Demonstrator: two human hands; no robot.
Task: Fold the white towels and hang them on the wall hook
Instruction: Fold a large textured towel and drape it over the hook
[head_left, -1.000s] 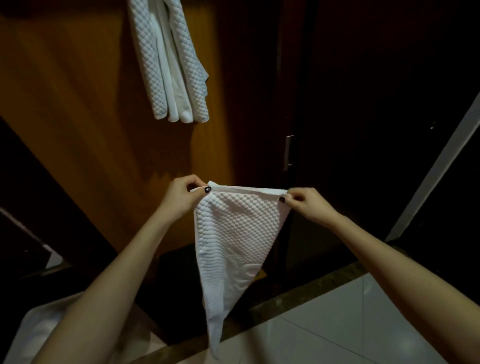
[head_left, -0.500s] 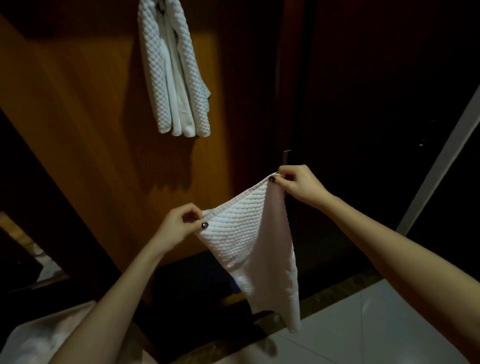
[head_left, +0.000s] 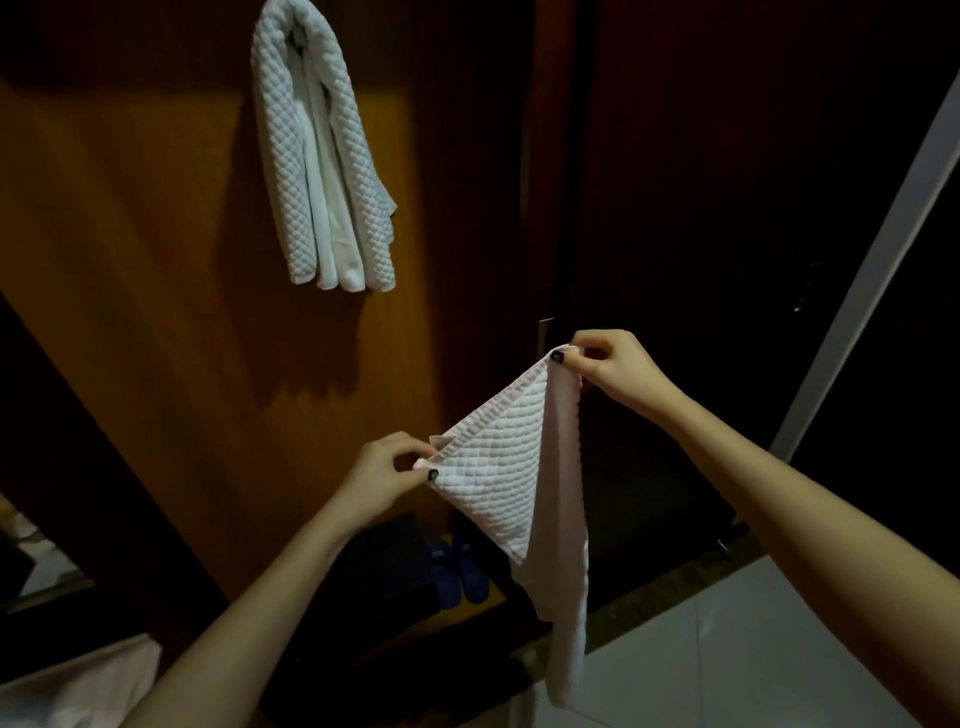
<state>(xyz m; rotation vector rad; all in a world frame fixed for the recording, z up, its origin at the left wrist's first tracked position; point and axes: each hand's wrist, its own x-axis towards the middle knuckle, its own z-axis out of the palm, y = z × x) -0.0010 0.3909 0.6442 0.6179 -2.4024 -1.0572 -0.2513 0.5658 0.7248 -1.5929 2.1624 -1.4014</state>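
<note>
Folded white quilted towels (head_left: 322, 171) are hanging high on the orange-brown wooden wall panel (head_left: 130, 260). A pair of blue slippers (head_left: 460, 571) is sitting in the dark recess (head_left: 384, 566) below it.

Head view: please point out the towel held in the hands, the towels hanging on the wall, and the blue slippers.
held towel (head_left: 493, 467): head view, on its quilted front panel.
hanging towels (head_left: 283, 156): head view, on the left quilted strip.
blue slippers (head_left: 471, 571): head view, on one slipper's upper.

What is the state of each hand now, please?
Left hand: closed, pinching the lower corner of the white towel.
Right hand: closed, pinching the towel's upper corner.
</note>
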